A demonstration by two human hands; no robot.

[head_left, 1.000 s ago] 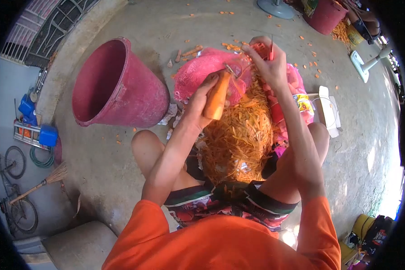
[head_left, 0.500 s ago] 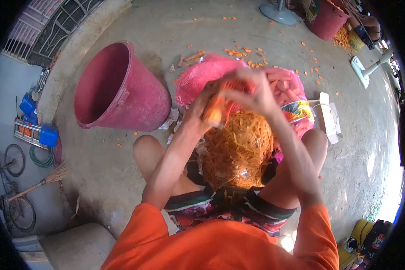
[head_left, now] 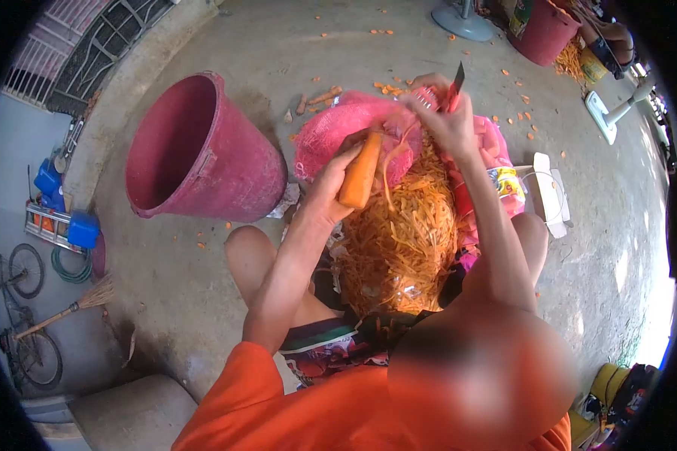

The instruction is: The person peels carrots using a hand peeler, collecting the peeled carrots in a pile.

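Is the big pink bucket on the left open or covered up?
Open: the bucket has nothing across its top, and its dark inside shows.

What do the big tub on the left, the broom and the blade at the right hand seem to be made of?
Tub: probably moulded plastic, dull and scuffed, given its even outer colour and pale scrapes.
Broom: likely dry plant fibre, rough and matt, from its splayed tan strands; its handle may be wood.
Blade: apparently metal, dark with little shine, from its thin taper.
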